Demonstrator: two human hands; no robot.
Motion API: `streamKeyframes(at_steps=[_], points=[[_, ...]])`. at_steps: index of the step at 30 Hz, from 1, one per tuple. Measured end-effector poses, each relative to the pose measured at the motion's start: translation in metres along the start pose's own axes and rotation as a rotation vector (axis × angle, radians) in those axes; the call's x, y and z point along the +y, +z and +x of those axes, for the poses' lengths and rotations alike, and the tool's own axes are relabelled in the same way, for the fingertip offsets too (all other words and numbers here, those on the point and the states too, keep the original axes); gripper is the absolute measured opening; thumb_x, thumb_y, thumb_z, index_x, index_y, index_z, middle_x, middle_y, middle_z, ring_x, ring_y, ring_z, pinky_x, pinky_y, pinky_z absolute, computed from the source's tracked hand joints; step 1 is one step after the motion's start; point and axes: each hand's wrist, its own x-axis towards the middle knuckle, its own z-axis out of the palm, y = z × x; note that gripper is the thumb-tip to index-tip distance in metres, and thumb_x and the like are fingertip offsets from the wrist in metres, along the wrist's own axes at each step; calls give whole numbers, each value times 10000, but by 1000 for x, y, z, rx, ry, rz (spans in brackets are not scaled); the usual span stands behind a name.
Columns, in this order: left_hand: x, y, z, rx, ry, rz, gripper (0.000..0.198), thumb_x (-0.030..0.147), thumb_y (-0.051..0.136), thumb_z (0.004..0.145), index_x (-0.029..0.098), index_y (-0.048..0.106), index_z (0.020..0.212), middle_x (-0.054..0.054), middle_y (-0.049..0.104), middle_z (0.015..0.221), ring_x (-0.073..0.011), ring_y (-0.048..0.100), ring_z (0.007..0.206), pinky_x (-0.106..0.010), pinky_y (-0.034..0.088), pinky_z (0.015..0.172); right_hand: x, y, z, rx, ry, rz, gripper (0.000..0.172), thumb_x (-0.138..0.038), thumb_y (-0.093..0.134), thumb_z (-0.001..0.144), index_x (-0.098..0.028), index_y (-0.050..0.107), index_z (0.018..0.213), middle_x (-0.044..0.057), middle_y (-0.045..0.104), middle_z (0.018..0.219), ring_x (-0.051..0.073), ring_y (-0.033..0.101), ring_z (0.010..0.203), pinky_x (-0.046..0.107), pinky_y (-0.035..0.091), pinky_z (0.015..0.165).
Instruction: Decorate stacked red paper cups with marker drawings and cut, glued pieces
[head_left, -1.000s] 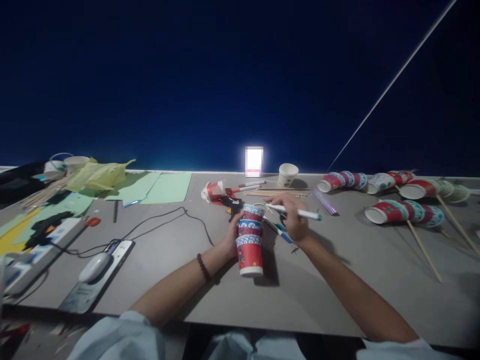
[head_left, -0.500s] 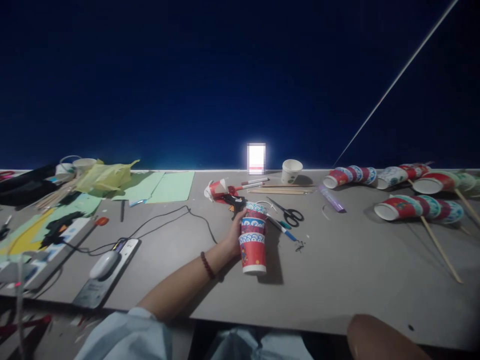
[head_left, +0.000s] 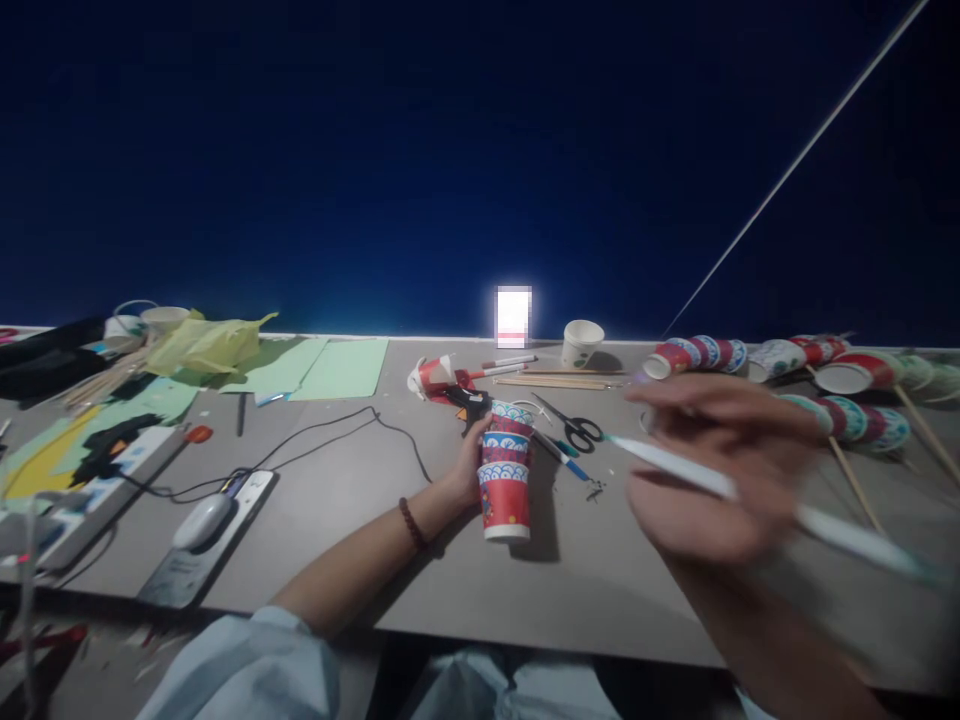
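My left hand [head_left: 471,462], with a beaded bracelet at the wrist, is wrapped round the left side of a stack of red paper cups [head_left: 505,500] with blue and white patterned bands. The stack leans with its white base towards me. To the right, my right hand [head_left: 720,500] is raised over the table, smeared by motion, and its fingers are closed on a slim white pen [head_left: 679,466] pointing left. Black scissors [head_left: 581,428] and a blue-and-white pen [head_left: 568,460] lie just right of the stack. Behind it sits a black tool [head_left: 471,408], partly hidden.
Curved cup assemblies [head_left: 694,356] with wooden sticks lie at the right. A white paper cup [head_left: 583,343] stands at the back. On the left are a power strip [head_left: 105,500], a cable [head_left: 307,440], a mouse [head_left: 202,522] on a phone-like slab, green paper [head_left: 341,370] and a yellow bag [head_left: 214,345].
My right hand has come up from the lower right edge into view, holding the white pen. My left hand and the cup stack have stayed nearly in place.
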Motion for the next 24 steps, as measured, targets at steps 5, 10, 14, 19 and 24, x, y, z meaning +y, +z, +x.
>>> streamKeyframes(at_steps=[5,10,14,19,24], points=[[-1,0,-1,-18,13,34,518,507,468,850,33,638,968,-148,709,747,-230,674,618,-325,511,600,56,9,-19,-110,371,-23,370,-413,366,925,-221,621,739,7,612,655,162,573,605,312,474,596],[-1,2,0,17,72,69,483,467,459,855,32,643,958,-153,711,775,-230,674,620,-327,513,606,72,15,-28,-180,458,-176,282,-413,515,857,-216,643,701,26,695,749,195,647,781,310,499,727],[-1,2,0,29,91,91,459,463,483,842,43,653,910,-148,709,744,-227,664,586,-321,508,579,70,26,-21,-202,499,-199,193,-372,605,805,-210,603,700,9,694,708,170,636,675,276,486,632],[-1,3,-2,35,95,99,478,492,486,840,49,658,890,-134,703,720,-220,661,584,-315,509,580,74,22,-23,-250,477,-264,221,-369,607,819,-207,583,669,-3,682,663,152,610,612,263,464,596],[-1,3,-1,27,72,83,429,448,489,842,54,652,899,-123,699,717,-204,654,572,-306,506,576,76,16,-25,-281,443,-280,250,-364,577,846,-205,594,653,3,694,685,155,623,649,268,466,639]])
